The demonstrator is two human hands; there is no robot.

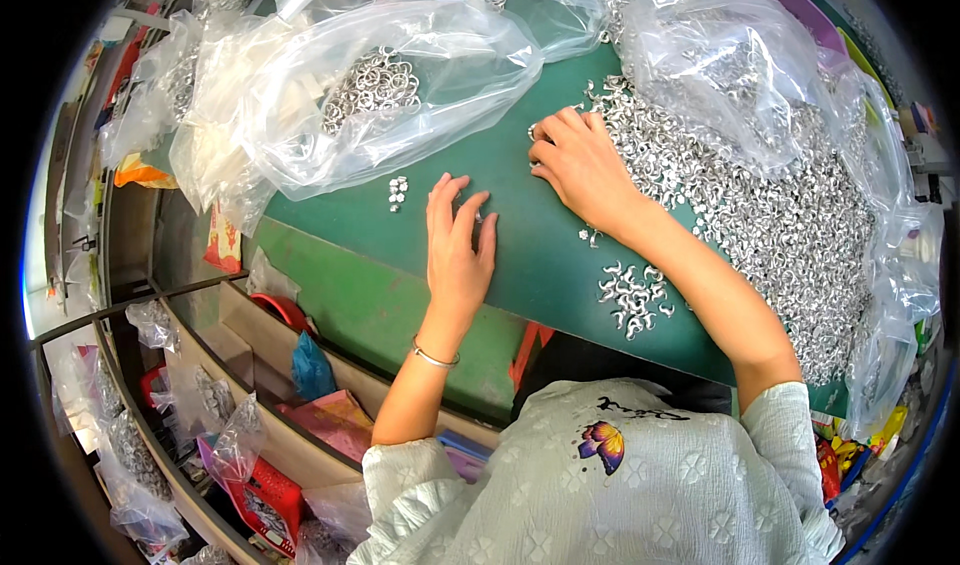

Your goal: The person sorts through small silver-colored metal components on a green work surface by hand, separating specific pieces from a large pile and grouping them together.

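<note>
Your left hand (458, 248) lies flat on the green surface (520, 255), palm down, fingers spread, grip open and empty. A tiny metal piece (478, 219) sits just beside its fingertips. Your right hand (577, 160) rests at the left edge of the big pile of small silver parts (760, 215), fingers curled down onto parts at the pile's edge; can't tell if the grip has hold of any. Small cluster of parts (632, 297) lies on the surface under your right forearm, near the front edge. Another little group (397, 191) sits left of your left hand. Clear bag (380, 90) with metal rings lies at upper left, well apart from both hands. Second clear bag (730, 55) drapes over the pile behind your right hand.
</note>
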